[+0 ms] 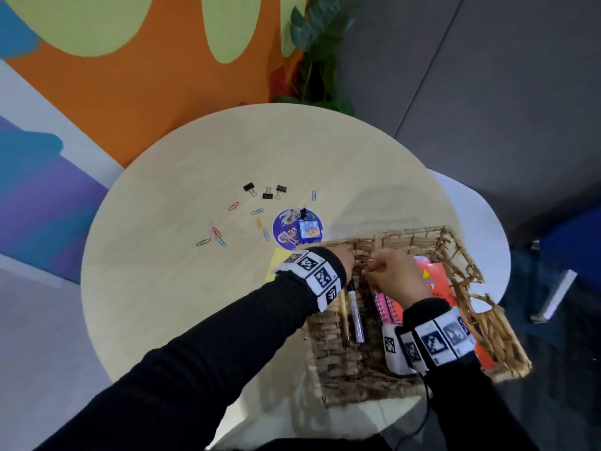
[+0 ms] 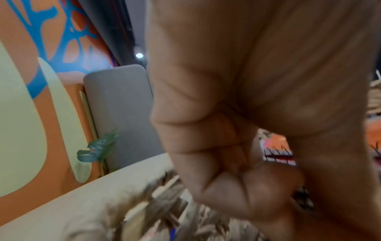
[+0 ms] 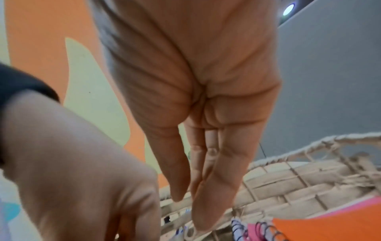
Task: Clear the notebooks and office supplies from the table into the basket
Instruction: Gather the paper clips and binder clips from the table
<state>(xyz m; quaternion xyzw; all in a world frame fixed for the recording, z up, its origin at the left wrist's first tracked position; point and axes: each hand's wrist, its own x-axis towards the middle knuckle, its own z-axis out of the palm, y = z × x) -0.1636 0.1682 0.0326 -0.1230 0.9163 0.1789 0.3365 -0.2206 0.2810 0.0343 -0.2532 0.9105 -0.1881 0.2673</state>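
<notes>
A wicker basket point(image 1: 406, 234) sits at the table's right front edge. In it lie a marker point(image 1: 356, 317), a pencil point(image 1: 343, 314), pink spiral notebooks point(image 1: 385, 307) and an orange notebook point(image 1: 435, 284). Both hands hover over the basket's left side, close together. My left hand point(image 1: 346, 262) is curled into a fist point(image 2: 237, 179), and nothing shows inside it. My right hand point(image 1: 390, 271) points its straight fingers point(image 3: 206, 203) down into the basket point(image 3: 288, 179), with nothing visibly held. Left on the table are three black binder clips point(image 1: 266, 191), several coloured paper clips point(image 1: 214, 236), a round purple sticker sheet point(image 1: 297, 227) and a yellow sticky note point(image 1: 278, 263).
The round light-wood table point(image 1: 195, 288) stands against an orange and green wall, with a potted plant point(image 1: 318, 60) behind its far edge. A white seat point(image 1: 481, 222) lies past the basket on the right. The basket overhangs the table's near right edge.
</notes>
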